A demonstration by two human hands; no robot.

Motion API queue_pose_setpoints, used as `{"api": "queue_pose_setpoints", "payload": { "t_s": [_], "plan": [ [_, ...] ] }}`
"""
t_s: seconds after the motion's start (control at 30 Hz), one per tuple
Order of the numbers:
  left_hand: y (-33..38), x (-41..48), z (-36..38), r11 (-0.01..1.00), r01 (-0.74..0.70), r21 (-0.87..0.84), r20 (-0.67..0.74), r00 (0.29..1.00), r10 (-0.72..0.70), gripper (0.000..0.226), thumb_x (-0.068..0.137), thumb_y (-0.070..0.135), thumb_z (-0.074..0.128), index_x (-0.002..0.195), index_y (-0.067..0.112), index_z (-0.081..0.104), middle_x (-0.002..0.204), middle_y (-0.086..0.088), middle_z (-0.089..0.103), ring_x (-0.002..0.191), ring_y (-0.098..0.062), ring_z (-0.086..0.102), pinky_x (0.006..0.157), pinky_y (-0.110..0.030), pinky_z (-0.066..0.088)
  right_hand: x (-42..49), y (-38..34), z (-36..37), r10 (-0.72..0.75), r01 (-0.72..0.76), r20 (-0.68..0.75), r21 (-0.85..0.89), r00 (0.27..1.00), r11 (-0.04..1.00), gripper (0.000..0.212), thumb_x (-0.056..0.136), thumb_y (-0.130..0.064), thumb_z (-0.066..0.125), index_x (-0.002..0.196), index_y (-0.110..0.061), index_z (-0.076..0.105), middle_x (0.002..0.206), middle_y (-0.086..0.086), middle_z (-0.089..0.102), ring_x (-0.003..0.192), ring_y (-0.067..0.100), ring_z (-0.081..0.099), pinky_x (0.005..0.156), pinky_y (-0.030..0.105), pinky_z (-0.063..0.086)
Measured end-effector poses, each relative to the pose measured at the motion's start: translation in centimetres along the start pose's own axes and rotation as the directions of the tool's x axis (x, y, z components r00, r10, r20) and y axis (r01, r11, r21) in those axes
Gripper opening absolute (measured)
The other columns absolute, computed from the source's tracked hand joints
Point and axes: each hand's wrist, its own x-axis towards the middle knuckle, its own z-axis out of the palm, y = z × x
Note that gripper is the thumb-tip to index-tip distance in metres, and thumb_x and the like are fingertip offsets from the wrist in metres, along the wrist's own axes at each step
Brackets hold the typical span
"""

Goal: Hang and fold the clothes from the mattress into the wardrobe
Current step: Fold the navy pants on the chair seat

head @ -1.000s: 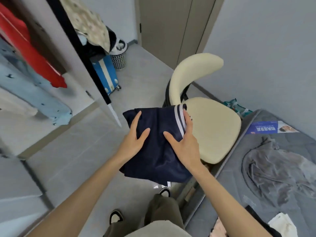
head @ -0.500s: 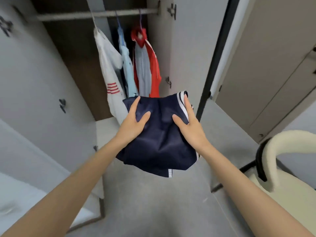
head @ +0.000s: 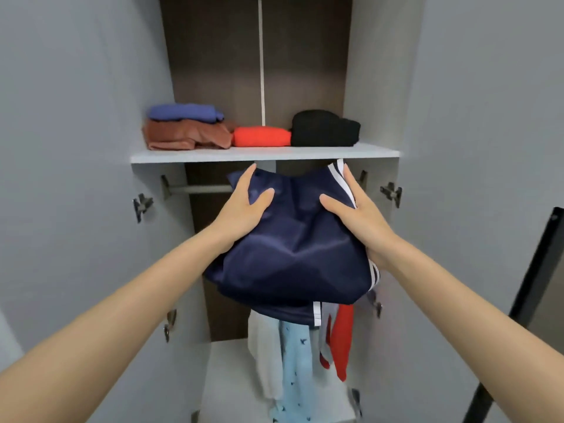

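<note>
We stand facing the open wardrobe (head: 381,87), both doors swung wide. Folded navy garment (head: 290,254) with white side stripes is held up in the air between both hands, just under the front edge of the shelf (head: 265,154), in front of the hanging rail (head: 201,189). Left hand (head: 244,209): grip pressed against the garment's left side, fingers laid flat along the top, thumb spread across the fabric. Right hand (head: 357,215): same on the right side, fingers along the striped edge, thumb on top, palm clamping the bundle. The garment touches neither shelf nor rail.

On the shelf, four folded items: a blue piece (head: 186,112) stacked on a brown piece (head: 186,136) at left, a red piece (head: 261,137) in the middle, a black piece (head: 325,128) at right, touching the red.

Below our hands, hung clothes (head: 299,361) show: white, pale blue patterned, grey and red. Their hangers are hidden behind the garment.
</note>
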Motion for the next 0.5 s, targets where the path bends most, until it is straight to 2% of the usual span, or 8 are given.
{"api": "queue_pose_setpoints", "payload": {
  "t_s": [0.2, 0.3, 0.37, 0.43, 0.5],
  "plan": [
    [1.5, 11.9, -3.0, 0.998, -0.056, 0.023, -0.164, 0.985, 0.059, 0.064, 0.097, 0.033, 0.051, 0.151, 0.029, 0.017, 0.155, 0.007, 0.024, 0.14, -0.012, 0.027, 0.098, -0.017, 0.025, 13.8, -3.2, -0.4, -0.05, 0.048, 0.031, 0.06, 0.998, 0.997, 0.071, 0.091, -0.033, 0.063, 0.145, -0.052, 0.021, 0.131, -0.02, 0.052, 0.11, 0.001, 0.056, 0.091, 0.021, 0.046],
    [2.2, 17.1, -4.8, 0.997, -0.072, 0.025, -0.223, 0.972, 0.076, 0.064, 0.097, 0.033, 0.051, 0.151, 0.027, 0.017, 0.153, 0.006, 0.027, 0.138, -0.012, 0.03, 0.095, -0.015, 0.027, 20.0, -4.9, -0.5, -0.061, 0.056, 0.07, 0.07, 0.996, 0.996, 0.071, 0.09, -0.034, 0.064, 0.145, -0.05, 0.022, 0.122, -0.02, 0.056, 0.103, 0.0, 0.058, 0.081, 0.018, 0.048],
    [2.7, 20.3, -6.0, 0.997, -0.078, 0.027, -0.251, 0.964, 0.083, 0.065, 0.097, 0.035, 0.051, 0.151, 0.027, 0.017, 0.153, 0.004, 0.027, 0.138, -0.014, 0.03, 0.098, -0.018, 0.028, 23.9, -6.1, -0.3, -0.065, 0.058, 0.098, 0.072, 0.993, 0.996, 0.071, 0.091, -0.034, 0.063, 0.146, -0.049, 0.021, 0.117, -0.019, 0.057, 0.098, 0.001, 0.059, 0.073, 0.017, 0.048],
    [2.7, 23.7, -7.2, 0.996, -0.082, 0.027, -0.273, 0.958, 0.087, 0.066, 0.096, 0.036, 0.051, 0.151, 0.027, 0.016, 0.154, 0.003, 0.026, 0.138, -0.016, 0.031, 0.103, -0.024, 0.031, 27.9, -7.0, 0.1, -0.059, 0.051, 0.119, 0.067, 0.991, 0.996, 0.071, 0.09, -0.035, 0.064, 0.146, -0.049, 0.023, 0.122, -0.014, 0.058, 0.098, 0.004, 0.061, 0.073, 0.02, 0.049],
    [2.4, 26.9, -8.0, 0.996, -0.087, 0.022, -0.279, 0.956, 0.09, 0.065, 0.097, 0.036, 0.051, 0.151, 0.027, 0.016, 0.155, 0.004, 0.024, 0.139, -0.017, 0.03, 0.103, -0.025, 0.031, 31.5, -7.3, 0.7, -0.056, 0.05, 0.114, 0.054, 0.992, 0.997, 0.071, 0.088, -0.036, 0.066, 0.145, -0.049, 0.025, 0.129, -0.011, 0.056, 0.103, 0.009, 0.061, 0.079, 0.024, 0.05]
  ]
}}
